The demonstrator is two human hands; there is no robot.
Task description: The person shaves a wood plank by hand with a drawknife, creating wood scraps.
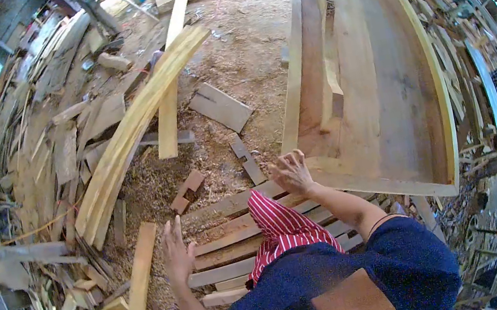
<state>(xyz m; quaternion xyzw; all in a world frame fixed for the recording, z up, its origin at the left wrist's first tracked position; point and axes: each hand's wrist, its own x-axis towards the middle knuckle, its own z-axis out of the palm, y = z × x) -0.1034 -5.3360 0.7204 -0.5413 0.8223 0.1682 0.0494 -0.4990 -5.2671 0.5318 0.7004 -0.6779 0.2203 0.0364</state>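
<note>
My left hand (177, 249) reaches forward over the shavings with its fingers stretched out, holding nothing. Just beyond its fingertips lies a small notched wood block (187, 190). My right hand (292, 174) is at the near left corner of a large wooden panel with a raised rim (392, 190); its fingers are bent and apart, overlapping the corner in this view. A narrow wood bar (331, 85) lies lengthwise inside the panel's left side. Left of my right hand is a second notched wood piece (247, 160).
Several long planks (225, 251) lie crosswise by my legs. Curved pale boards (144, 120) rest at the left, over a straight board (167, 132). A flat offcut (221, 107) lies ahead on the sawdust (228, 33). Stacked scrap wood (45, 156) fills both sides.
</note>
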